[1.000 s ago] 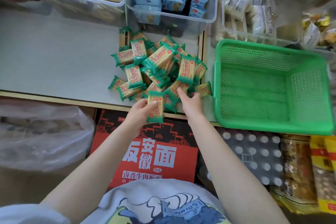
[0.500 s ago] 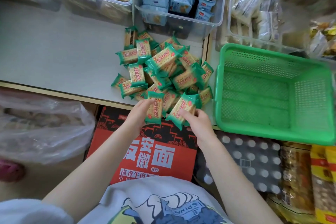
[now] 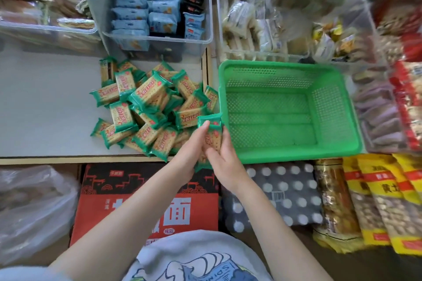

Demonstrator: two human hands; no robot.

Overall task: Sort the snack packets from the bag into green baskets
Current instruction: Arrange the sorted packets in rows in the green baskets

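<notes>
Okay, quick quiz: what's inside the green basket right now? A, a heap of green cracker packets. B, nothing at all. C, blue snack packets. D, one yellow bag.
B: the green basket shows only its bare mesh floor, while the green cracker packets lie piled on the table to its left and both hands hold a few beside its rim.

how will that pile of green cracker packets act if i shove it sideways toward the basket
The pile would probably scatter, not move as one: the packets lie loose and crisscrossed. Their glossy wrappers suggest they slide easily on the smooth shelf. They look flat, so rolling seems unlikely; the basket wall would likely stop them.
</notes>
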